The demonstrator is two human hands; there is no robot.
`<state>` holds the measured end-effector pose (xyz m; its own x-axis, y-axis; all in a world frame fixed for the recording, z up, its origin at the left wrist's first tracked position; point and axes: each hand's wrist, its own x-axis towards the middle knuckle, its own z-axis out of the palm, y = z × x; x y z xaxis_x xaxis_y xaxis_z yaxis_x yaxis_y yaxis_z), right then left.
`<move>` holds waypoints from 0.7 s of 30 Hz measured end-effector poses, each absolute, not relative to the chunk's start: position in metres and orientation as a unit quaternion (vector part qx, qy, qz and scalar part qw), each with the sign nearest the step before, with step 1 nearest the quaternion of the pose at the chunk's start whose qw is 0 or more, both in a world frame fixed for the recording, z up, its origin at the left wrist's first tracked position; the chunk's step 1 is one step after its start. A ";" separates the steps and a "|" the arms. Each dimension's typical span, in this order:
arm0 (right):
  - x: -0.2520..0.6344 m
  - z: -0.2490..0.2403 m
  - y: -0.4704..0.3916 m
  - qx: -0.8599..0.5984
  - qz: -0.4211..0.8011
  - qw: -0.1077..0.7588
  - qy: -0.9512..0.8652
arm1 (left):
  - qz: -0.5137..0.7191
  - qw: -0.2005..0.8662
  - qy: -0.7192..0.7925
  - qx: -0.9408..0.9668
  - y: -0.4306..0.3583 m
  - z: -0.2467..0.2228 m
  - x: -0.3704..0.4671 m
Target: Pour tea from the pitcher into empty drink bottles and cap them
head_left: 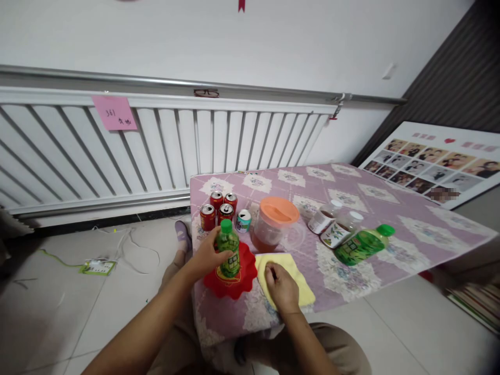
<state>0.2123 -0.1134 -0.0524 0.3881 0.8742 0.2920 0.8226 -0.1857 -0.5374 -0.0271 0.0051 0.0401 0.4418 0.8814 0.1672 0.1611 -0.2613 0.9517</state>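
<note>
My left hand (pixel 210 255) is wrapped around a green drink bottle (pixel 230 260) with a green cap. The bottle stands upright in a red scalloped plate (pixel 249 266). Closed into a fist, my right hand (pixel 282 286) rests on a folded yellow cloth (pixel 307 298); the inside of the fist is hidden. Behind the cloth stands a clear pitcher (pixel 265 233) with an orange lid and reddish-brown liquid low inside. Several red cans (pixel 208 217) stand opened behind the plate, beside one teal-and-white can (pixel 244 222).
Two bottles with white caps, one front (pixel 339 232) and one behind (pixel 322 216), lie tilted right of the pitcher. A larger green bottle (pixel 361 247) lies next to them. The table has a purple floral cloth (pixel 281 182). A white radiator (pixel 234 140) runs behind; a power strip (pixel 97 267) lies on the floor.
</note>
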 end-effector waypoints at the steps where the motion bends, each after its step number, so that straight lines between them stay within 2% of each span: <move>1: 0.212 -0.052 -0.114 -0.769 0.041 0.322 -0.551 | 0.375 0.480 0.383 0.694 0.001 0.034 -0.027; 11: 0.211 -0.035 -0.111 -0.735 0.063 0.399 -0.545 | 0.421 0.443 0.387 0.690 -0.025 0.013 -0.012; 18: 0.167 0.026 -0.092 -0.676 0.061 0.481 -0.555 | 0.431 0.417 0.382 0.703 -0.026 0.009 -0.008; 21: 0.140 0.052 -0.077 -0.613 0.101 0.538 -0.570 | 0.444 0.420 0.374 0.698 -0.025 0.004 -0.006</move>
